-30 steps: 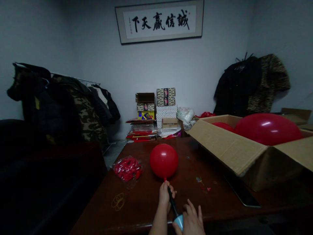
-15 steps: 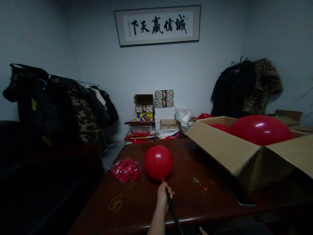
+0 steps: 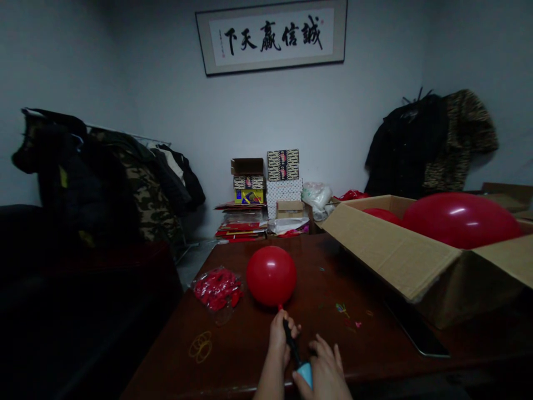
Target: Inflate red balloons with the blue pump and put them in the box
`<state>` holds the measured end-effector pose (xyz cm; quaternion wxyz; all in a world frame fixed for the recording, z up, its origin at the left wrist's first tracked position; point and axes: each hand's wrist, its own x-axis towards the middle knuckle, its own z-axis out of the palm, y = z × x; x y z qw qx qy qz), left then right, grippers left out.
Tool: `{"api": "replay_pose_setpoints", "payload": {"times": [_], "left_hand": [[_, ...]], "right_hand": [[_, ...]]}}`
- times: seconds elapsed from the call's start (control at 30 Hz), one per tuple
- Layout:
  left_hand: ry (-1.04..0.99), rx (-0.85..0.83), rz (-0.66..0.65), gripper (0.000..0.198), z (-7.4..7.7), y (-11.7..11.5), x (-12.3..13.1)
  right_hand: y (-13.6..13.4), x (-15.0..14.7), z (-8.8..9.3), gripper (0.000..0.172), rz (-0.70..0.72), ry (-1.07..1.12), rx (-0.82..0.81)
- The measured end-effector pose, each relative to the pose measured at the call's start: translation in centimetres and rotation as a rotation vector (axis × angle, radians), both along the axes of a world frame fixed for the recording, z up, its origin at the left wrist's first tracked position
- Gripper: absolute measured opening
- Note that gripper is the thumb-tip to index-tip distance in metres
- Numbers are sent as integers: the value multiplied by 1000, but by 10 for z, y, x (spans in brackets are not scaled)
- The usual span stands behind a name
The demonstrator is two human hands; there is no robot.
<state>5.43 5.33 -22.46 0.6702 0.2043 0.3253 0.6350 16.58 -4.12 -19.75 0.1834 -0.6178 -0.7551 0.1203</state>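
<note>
1. My left hand (image 3: 283, 339) grips the shaft of a hand pump (image 3: 293, 350) at lower centre of the frame; my right hand (image 3: 323, 371) is just beside the pump's lower end.
2. A balloon (image 3: 271, 276) sits on the pump's top end, directly above my left hand and over the bench (image 3: 358, 347).
3. Left of the balloon on the bench lies a bag of balloons (image 3: 217, 290); rubber bands (image 3: 201, 347) lie below it, nearer me.
4. A cardboard box (image 3: 387, 250) stands on the right of the bench, holding two balloons (image 3: 460, 220).
5. Stacked boxes (image 3: 283, 189) stand behind the bench, with coats (image 3: 137, 183) at far left and more coats (image 3: 428, 144) at far right.
6. A framed calligraphy scroll (image 3: 270, 36) hangs on the wall at top centre.
</note>
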Motion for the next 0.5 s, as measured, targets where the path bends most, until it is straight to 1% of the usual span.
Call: {"api": "replay_pose_setpoints", "payload": {"times": [0.07,0.17,0.37,0.5], "left_hand": [[18,9,6,42,0,2,0],[39,12,12,41,1,5,0],[67,23,43,34,0,2,3],[47,26,63,36,-1,0,4]], "right_hand": [[9,-8,8,40,-25,44,10],[16,-15,8,39,-60,82,17],[9,-10,-8,39,-75,50,7],[-5,0,-26,32,-59,-6,58]]}}
